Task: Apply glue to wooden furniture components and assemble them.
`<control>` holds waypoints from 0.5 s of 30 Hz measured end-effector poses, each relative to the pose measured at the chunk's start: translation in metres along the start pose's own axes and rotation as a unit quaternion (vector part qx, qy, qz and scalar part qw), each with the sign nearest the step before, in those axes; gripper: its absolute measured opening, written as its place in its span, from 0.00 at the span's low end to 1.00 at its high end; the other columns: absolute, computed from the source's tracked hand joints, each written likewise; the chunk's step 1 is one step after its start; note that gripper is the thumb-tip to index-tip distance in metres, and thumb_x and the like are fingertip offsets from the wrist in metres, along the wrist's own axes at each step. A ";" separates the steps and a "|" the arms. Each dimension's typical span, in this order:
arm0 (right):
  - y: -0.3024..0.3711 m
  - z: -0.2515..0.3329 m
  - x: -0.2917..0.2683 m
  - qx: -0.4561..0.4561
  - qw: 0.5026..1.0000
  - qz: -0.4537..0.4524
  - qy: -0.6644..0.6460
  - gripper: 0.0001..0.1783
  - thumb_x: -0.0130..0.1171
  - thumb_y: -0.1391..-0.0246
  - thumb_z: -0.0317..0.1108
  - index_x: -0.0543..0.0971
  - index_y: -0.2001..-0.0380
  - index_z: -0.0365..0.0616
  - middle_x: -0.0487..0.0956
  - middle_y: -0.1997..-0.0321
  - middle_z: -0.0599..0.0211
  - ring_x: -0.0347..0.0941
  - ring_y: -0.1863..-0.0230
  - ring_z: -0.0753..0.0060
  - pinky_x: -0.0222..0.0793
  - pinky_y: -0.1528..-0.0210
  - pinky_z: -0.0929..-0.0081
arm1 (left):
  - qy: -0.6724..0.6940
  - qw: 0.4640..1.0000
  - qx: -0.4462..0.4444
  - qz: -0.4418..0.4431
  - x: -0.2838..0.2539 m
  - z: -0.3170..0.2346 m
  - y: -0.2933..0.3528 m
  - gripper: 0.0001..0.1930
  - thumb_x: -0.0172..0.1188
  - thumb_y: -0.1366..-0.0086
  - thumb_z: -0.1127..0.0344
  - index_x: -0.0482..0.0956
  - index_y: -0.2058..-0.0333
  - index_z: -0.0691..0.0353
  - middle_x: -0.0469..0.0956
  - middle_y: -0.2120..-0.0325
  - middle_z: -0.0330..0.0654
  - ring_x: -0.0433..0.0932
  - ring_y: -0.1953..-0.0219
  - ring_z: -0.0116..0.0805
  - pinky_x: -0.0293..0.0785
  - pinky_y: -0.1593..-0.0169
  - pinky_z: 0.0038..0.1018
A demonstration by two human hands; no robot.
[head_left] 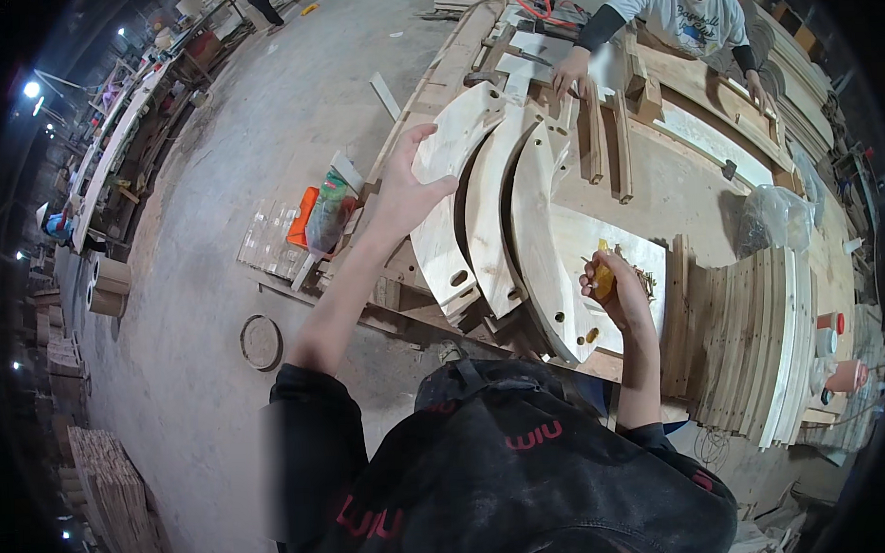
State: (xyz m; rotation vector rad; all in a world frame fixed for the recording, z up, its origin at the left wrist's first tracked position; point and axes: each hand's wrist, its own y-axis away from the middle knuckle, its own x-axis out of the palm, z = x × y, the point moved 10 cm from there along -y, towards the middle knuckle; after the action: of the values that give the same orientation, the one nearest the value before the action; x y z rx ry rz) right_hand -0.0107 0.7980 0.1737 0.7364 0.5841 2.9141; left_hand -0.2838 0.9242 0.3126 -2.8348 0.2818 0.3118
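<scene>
Three curved pale wooden boards, the left one [450, 145], the middle one [489, 207] and the right one [538, 215], lie side by side on the workbench, with holes near their ends. My left hand [405, 185] is at the outer edge of the left board, fingers and thumb spread apart; its thumb reaches over the board's face. My right hand [620, 290] is closed around a yellow object [603, 246] whose kind I cannot make out, just right of the right board. Beside that hand lies a pile of small brownish pieces [647, 281], partly hidden by it.
Slatted curved wooden parts [742, 334] stand stacked at the right, near a clear plastic bag [777, 216]. Across the bench, another person's hand [570, 72] is beside upright wooden bars [596, 139]. An orange item [302, 218] sits left of the bench; a ring [261, 342] lies on the floor.
</scene>
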 end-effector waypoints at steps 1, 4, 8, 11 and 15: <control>0.000 0.000 0.000 -0.003 1.000 0.003 0.000 0.11 0.46 0.39 0.38 0.68 0.69 0.41 0.71 0.74 0.64 0.72 0.72 0.70 0.72 0.70 0.74 | 0.000 1.000 -0.001 0.001 0.000 0.000 0.001 0.35 0.61 0.55 0.78 0.60 0.45 0.63 0.65 0.47 0.46 0.66 0.46 0.33 0.67 0.47 0.25; 0.000 0.001 0.000 -0.004 1.000 -0.003 0.006 0.11 0.46 0.39 0.38 0.68 0.70 0.41 0.71 0.74 0.64 0.72 0.72 0.70 0.72 0.70 0.74 | -0.026 1.000 0.003 0.006 0.000 -0.001 0.003 0.34 0.61 0.55 0.79 0.61 0.46 0.63 0.67 0.49 0.46 0.66 0.47 0.33 0.67 0.47 0.26; -0.003 0.001 -0.001 -0.005 1.000 0.002 0.007 0.11 0.46 0.39 0.38 0.68 0.70 0.41 0.72 0.74 0.64 0.72 0.72 0.70 0.72 0.70 0.74 | 0.020 1.000 -0.022 -0.006 -0.001 -0.001 0.007 0.32 0.61 0.56 0.76 0.62 0.49 0.66 0.67 0.52 0.49 0.67 0.48 0.35 0.61 0.43 0.27; -0.004 0.000 -0.001 0.002 1.000 0.005 0.002 0.11 0.46 0.39 0.38 0.68 0.70 0.41 0.72 0.74 0.65 0.73 0.71 0.70 0.72 0.70 0.74 | 0.014 0.999 -0.028 -0.010 -0.002 0.002 0.009 0.32 0.61 0.55 0.76 0.61 0.49 0.66 0.68 0.53 0.49 0.68 0.49 0.35 0.62 0.45 0.27; -0.006 0.001 -0.001 0.002 1.000 0.001 0.004 0.11 0.46 0.39 0.38 0.68 0.69 0.41 0.72 0.74 0.65 0.73 0.71 0.70 0.73 0.68 0.74 | 0.038 0.998 -0.053 -0.026 -0.002 0.003 0.010 0.30 0.60 0.54 0.76 0.61 0.49 0.67 0.69 0.53 0.50 0.70 0.51 0.34 0.65 0.47 0.26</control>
State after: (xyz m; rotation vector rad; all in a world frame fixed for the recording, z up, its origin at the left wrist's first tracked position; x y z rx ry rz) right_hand -0.0099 0.8035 0.1716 0.7271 0.5898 2.9189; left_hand -0.2887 0.9161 0.3076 -2.9577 0.2120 0.2130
